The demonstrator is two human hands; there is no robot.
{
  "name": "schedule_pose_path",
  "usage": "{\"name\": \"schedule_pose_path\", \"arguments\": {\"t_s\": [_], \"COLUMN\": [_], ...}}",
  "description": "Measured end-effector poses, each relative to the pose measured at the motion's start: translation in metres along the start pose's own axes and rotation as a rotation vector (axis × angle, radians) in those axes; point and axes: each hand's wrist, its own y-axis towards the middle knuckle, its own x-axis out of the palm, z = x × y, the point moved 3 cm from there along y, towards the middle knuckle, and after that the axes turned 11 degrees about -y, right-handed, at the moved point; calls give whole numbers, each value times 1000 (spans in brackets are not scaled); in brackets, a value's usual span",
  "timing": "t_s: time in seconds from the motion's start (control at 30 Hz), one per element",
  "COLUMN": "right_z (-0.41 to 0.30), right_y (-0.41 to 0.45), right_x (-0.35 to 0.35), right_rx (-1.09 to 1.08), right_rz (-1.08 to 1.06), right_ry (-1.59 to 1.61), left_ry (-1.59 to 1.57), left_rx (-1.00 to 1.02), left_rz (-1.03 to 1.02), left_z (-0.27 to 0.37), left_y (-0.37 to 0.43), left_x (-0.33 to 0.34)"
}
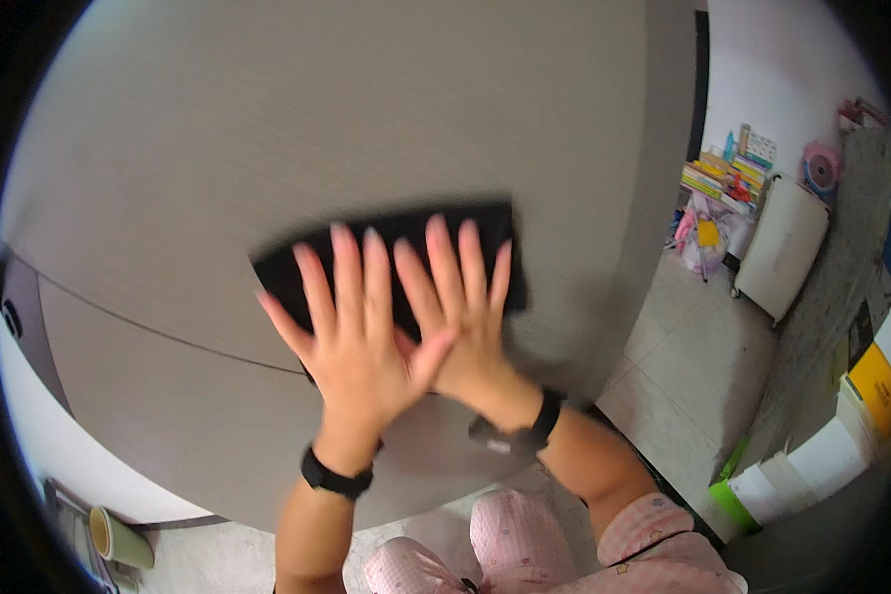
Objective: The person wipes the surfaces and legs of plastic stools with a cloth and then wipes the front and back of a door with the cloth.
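My left hand (360, 349) lies palm down with its fingers spread on a flat, dark black piece (482, 215), which looks like folded cloth. Beside it, my right hand (460, 327) presses on the right part of the same piece, fingers also apart. The left thumb crosses over the base of the right hand. Neither hand grips anything. Under the black piece spreads a broad grey-brown smooth surface (416, 111) with a thin dark seam on the left. Black bands circle both wrists. Motion blurs the hands slightly, and the palms hide the black piece's near edge.
On the right, a pale suitcase (783, 249) stands on the tiled floor (676, 334) beside a small stand with stacked books (735, 178). White boxes (824, 460) sit at the lower right. A pale green bin (122, 538) stands at the lower left. My knees (516, 542) show below.
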Motion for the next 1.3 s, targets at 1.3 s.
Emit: {"name": "schedule_pose_path", "arguments": {"t_s": [1.3], "right_z": [208], "right_y": [-49], "right_x": [-25], "right_rx": [-21], "right_rz": [368], "right_ry": [85], "left_ry": [-145], "left_rx": [133], "left_rz": [-72], "left_z": [169], "left_y": [0], "left_x": [127]}}
